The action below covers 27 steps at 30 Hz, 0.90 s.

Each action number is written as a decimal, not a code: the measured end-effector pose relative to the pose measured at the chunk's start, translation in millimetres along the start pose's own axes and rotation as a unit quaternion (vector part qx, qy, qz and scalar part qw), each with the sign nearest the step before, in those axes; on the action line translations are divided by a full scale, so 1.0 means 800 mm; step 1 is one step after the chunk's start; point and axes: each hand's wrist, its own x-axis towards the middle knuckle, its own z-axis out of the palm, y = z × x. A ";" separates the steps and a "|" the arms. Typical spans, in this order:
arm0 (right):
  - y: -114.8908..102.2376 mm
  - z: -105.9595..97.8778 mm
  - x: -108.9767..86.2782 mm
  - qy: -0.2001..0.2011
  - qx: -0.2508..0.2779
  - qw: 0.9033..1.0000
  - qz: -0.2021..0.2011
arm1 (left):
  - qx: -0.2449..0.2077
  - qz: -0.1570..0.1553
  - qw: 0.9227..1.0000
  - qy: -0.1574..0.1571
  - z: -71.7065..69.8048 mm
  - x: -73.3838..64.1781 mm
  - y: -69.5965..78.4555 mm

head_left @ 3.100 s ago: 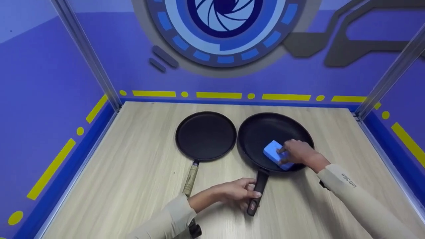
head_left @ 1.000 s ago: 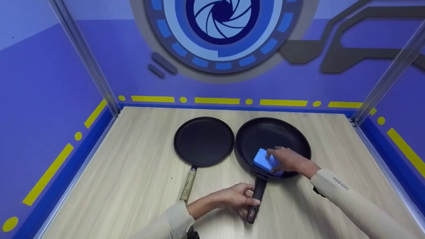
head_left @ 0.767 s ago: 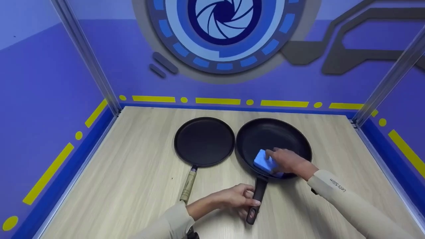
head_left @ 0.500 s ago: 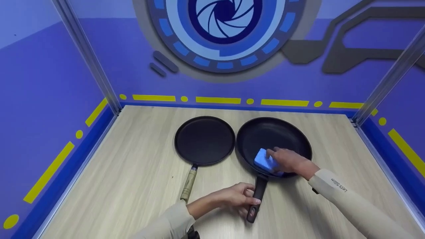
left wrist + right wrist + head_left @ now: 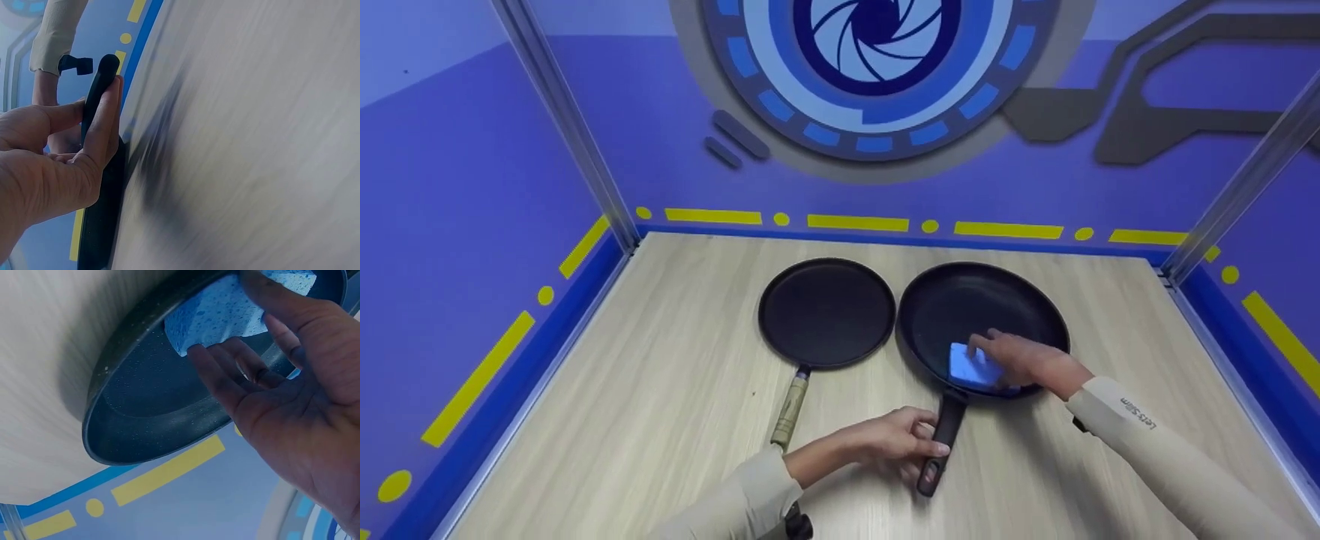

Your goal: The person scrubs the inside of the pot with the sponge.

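Note:
A deep black frying pan [image 5: 982,300] lies on the wooden table, its handle [image 5: 950,420] pointing toward me. My left hand [image 5: 889,442] pinches that handle between thumb and fingers; the left wrist view shows the handle's end [image 5: 104,76] in the grip. Inside the pan, my right hand [image 5: 1024,360] holds a blue sponge [image 5: 969,367] against the near part of the surface, close to where the handle joins. In the right wrist view the porous sponge [image 5: 225,312] sits between thumb and fingers, and small droplets or specks dot the pan [image 5: 152,382].
Left of the frying pan lies a flat black pan [image 5: 826,311] with a patterned tan handle [image 5: 790,412], partly hidden by my left sleeve [image 5: 735,495]. Blue printed walls [image 5: 840,180] with metal corner posts [image 5: 562,112] border the wooden table [image 5: 660,360].
Over three seconds the sponge has moved toward the handle end of the pan. In the last half second it has turned slightly and shifted right. My left hand keeps its hold on the handle.

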 end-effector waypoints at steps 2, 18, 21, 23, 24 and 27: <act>0.004 -0.002 0.000 0.002 0.005 1.000 0.007 | 0.004 0.000 1.000 0.005 -0.002 0.001 0.001; 0.063 -0.001 0.005 0.050 -0.040 0.997 0.045 | 0.003 0.005 1.000 0.009 0.000 0.001 0.001; 0.072 -0.004 0.007 0.052 -0.038 0.997 0.053 | 0.005 0.006 1.000 0.009 0.001 0.001 0.000; 0.075 -0.007 0.010 0.047 -0.028 0.997 0.058 | 0.007 0.006 1.000 0.010 0.001 0.001 -0.001; 0.075 -0.010 0.011 0.041 -0.022 0.997 0.061 | 0.008 0.008 1.000 0.013 0.001 0.001 -0.001; 0.072 -0.015 0.015 0.020 0.007 0.997 0.074 | 0.006 0.004 1.000 0.019 -0.001 -0.001 -0.002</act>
